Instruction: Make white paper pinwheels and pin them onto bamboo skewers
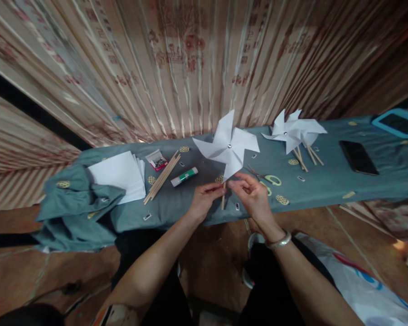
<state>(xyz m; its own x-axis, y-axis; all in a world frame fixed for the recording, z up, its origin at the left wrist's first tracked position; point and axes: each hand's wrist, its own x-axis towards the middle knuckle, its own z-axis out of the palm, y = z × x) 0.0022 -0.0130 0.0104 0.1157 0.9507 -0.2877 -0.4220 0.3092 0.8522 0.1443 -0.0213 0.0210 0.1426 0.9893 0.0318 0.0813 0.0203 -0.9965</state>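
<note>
A white paper pinwheel [229,146] with a round silver pin at its centre stands upright in front of me on a thin wooden stick. My left hand [206,198] pinches that stick just under the lowest blade. On the other side, my right hand [253,194] has its fingers bent together at the lower blade and the top of the stick; its exact contact is hard to make out. Scissors [273,180] with yellow-green handles lie partly behind my right hand. To the left are a glue stick [184,176], a bundle of wooden sticks [162,177] and a small red-and-white box of pins [157,160].
A stack of white paper [119,175] lies on the left of the narrow cloth-covered table [326,185]. Farther right are more finished pinwheels [287,133], a black phone [358,157] and a blue-framed tablet [399,123]. A curtain [190,68] hangs behind; a plastic bag [357,280] sits at lower right.
</note>
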